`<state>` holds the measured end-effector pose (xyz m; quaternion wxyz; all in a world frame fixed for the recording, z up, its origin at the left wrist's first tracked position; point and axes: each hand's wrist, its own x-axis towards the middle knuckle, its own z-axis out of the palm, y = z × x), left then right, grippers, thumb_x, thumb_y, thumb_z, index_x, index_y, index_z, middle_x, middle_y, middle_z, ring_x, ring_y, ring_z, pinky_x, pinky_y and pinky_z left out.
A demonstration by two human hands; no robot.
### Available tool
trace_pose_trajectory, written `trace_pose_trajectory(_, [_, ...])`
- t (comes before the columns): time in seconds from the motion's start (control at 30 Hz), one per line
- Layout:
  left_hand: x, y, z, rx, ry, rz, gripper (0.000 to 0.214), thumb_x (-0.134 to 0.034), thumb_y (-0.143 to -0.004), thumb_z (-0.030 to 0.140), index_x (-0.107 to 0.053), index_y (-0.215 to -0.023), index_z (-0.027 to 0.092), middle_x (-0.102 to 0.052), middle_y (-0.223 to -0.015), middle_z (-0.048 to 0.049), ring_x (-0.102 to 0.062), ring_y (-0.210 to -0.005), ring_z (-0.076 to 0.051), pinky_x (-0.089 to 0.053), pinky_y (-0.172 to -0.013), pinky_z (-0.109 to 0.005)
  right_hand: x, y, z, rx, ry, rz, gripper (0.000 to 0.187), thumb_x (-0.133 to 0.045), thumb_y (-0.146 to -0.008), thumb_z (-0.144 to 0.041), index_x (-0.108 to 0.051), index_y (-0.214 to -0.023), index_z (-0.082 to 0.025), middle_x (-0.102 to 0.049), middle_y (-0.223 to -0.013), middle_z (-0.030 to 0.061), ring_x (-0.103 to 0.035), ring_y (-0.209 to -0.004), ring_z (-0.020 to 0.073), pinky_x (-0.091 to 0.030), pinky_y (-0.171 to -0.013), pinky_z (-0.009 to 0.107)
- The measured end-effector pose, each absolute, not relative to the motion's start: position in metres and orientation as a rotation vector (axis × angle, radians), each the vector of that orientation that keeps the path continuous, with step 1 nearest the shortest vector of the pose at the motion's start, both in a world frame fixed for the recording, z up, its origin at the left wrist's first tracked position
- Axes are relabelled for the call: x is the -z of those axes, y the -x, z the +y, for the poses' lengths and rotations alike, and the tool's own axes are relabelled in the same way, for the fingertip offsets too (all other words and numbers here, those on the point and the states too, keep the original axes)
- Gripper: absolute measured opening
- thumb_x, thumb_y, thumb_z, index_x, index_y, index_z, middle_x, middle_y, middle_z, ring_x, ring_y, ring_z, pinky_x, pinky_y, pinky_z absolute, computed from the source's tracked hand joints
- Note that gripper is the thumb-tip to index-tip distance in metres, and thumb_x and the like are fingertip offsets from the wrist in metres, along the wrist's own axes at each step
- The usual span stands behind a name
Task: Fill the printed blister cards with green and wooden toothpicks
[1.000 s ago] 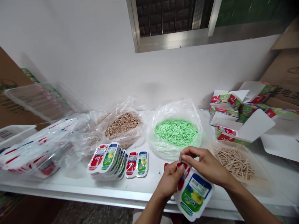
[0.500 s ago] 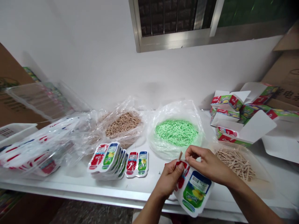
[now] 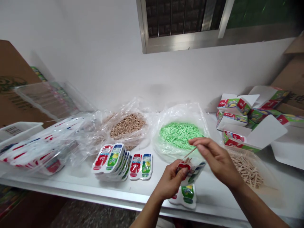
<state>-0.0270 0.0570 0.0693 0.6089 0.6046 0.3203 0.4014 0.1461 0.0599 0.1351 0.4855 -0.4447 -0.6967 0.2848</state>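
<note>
My left hand (image 3: 169, 183) is closed on the top of a red-and-green printed packet (image 3: 195, 173), tilted toward me. Short brown stick ends poke out of its upper edge. Between the fingertips of my right hand (image 3: 220, 163) is a thin brown stick (image 3: 190, 152), slanting down toward those ends. Whether its lower tip is inside the packet I cannot tell. Below my hands another bottle-printed packet (image 3: 188, 195) lies near the table edge, partly covered. To the left are a single twin-bottle packet (image 3: 141, 167) and a fanned stack of packets (image 3: 111, 160).
A clear bag of brown sticks (image 3: 128, 126) and a bag of green sticks (image 3: 180, 134) stand behind. Loose brown sticks (image 3: 248, 171) lie in a shallow container at right. Open printed boxes (image 3: 239, 139) crowd the back right. Plastic-wrapped packets (image 3: 40, 152) fill the left.
The held packet has tipped up and turned, uncovering the packet below. My right hand has moved away from its top edge and now shows a stick between the fingertips.
</note>
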Motion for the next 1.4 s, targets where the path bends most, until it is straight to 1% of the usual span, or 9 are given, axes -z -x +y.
trace_pose_trajectory(0.13, [-0.073, 0.038, 0.058, -0.955, -1.379, 0.806, 0.031, -0.057, -0.084, 0.042, -0.063, -0.094, 0.014, -0.059, -0.081, -0.0031, -0.052, -0.076, -0.016, -0.041, -0.071, -0.025, -0.127, -0.166, 0.062, -0.744, 1.054, -1.428, 0.020, -0.043, -0.093, -0.039, -0.054, -0.102, -0.024, -0.060, -0.084, 0.0029, -0.059, -0.081, 0.0169, -0.050, -0.074, 0.030])
trace_pose_trajectory(0.23, [-0.072, 0.049, 0.062, -0.991, -1.328, 0.813, 0.032, -0.058, -0.083, 0.042, -0.064, -0.099, 0.015, -0.062, -0.082, -0.0033, -0.054, -0.075, -0.016, -0.043, -0.070, -0.025, -0.109, -0.179, 0.064, -0.865, 1.175, -1.517, 0.026, -0.052, -0.088, -0.042, -0.052, -0.108, -0.025, -0.056, -0.079, -0.0001, -0.055, -0.068, 0.0135, -0.048, -0.062, 0.024])
trace_pose_trajectory(0.43, [-0.067, 0.062, 0.067, -1.074, -1.309, 0.835, 0.035, -0.066, -0.078, 0.038, -0.065, -0.103, 0.013, -0.067, -0.093, -0.0075, -0.061, -0.084, -0.020, -0.046, -0.078, -0.029, -0.085, -0.168, 0.065, -0.878, 1.155, -1.821, 0.019, -0.054, -0.088, -0.036, -0.067, -0.088, -0.022, -0.065, -0.089, 0.0040, -0.059, -0.086, 0.0182, -0.048, -0.076, 0.028])
trace_pose_trajectory(0.63, [-0.066, 0.062, 0.064, -1.144, -1.208, 0.821, 0.084, -0.079, -0.065, 0.019, -0.035, -0.136, 0.021, -0.068, -0.097, -0.0070, -0.063, -0.086, -0.020, -0.050, -0.081, -0.034, -0.083, -0.155, 0.063, -0.673, 1.043, -1.771, 0.015, -0.056, -0.087, -0.027, -0.069, -0.094, -0.025, -0.067, -0.093, 0.0042, -0.061, -0.090, 0.0195, -0.048, -0.079, 0.030])
trace_pose_trajectory(0.9, [-0.064, 0.069, 0.060, -1.137, -1.332, 0.929, 0.055, -0.078, -0.066, 0.024, -0.058, -0.116, 0.018, -0.067, -0.093, -0.0060, -0.062, -0.090, -0.022, -0.050, -0.081, -0.033, -0.072, -0.147, 0.064, -0.671, 1.160, -1.563, 0.015, -0.058, -0.086, -0.033, -0.068, -0.090, -0.023, -0.066, -0.096, 0.0057, -0.060, -0.094, 0.0214, -0.049, -0.081, 0.032])
trace_pose_trajectory(1.03, [-0.058, 0.072, 0.062, -1.130, -1.303, 0.918, 0.027, -0.071, -0.074, 0.031, -0.070, -0.094, 0.014, -0.070, -0.090, -0.0084, -0.063, -0.084, -0.022, -0.050, -0.080, -0.034, -0.074, -0.148, 0.070, -0.872, 1.150, -1.529, 0.020, -0.061, -0.083, -0.038, -0.066, -0.093, -0.022, -0.065, -0.097, 0.0067, -0.060, -0.094, 0.0216, -0.050, -0.081, 0.032])
trace_pose_trajectory(1.17, [-0.053, 0.078, 0.064, -1.148, -1.217, 0.875, 0.029, -0.071, -0.074, 0.032, -0.070, -0.094, 0.012, -0.071, -0.088, -0.0082, -0.063, -0.082, -0.021, -0.050, -0.078, -0.034, -0.073, -0.140, 0.078, -1.412, 1.006, -1.536, 0.058, -0.074, -0.070, -0.036, -0.053, -0.122, -0.021, -0.066, -0.106, 0.0069, -0.063, -0.095, 0.0224, -0.053, -0.082, 0.035])
trace_pose_trajectory(1.3, [-0.049, 0.085, 0.064, -1.129, -1.129, 0.932, 0.034, -0.074, -0.070, 0.035, -0.071, -0.094, 0.012, -0.071, -0.084, -0.0073, -0.064, -0.074, -0.020, -0.052, -0.070, -0.034, -0.067, -0.122, 0.083, -1.587, 0.990, -1.543, 0.033, -0.073, -0.072, -0.037, -0.067, -0.096, -0.015, -0.072, -0.092, 0.0072, -0.066, -0.085, 0.0227, -0.053, -0.081, 0.038])
trace_pose_trajectory(1.4, [-0.043, 0.089, 0.062, -1.165, -1.048, 0.969, 0.035, -0.075, -0.069, 0.036, -0.069, -0.093, 0.012, -0.071, -0.086, -0.0074, -0.064, -0.073, -0.019, -0.053, -0.066, -0.033, -0.064, -0.113, 0.084, -1.582, 1.042, -1.499, 0.029, -0.070, -0.075, -0.039, -0.070, -0.089, -0.014, -0.073, -0.087, 0.0077, -0.067, -0.079, 0.0231, -0.054, -0.076, 0.037])
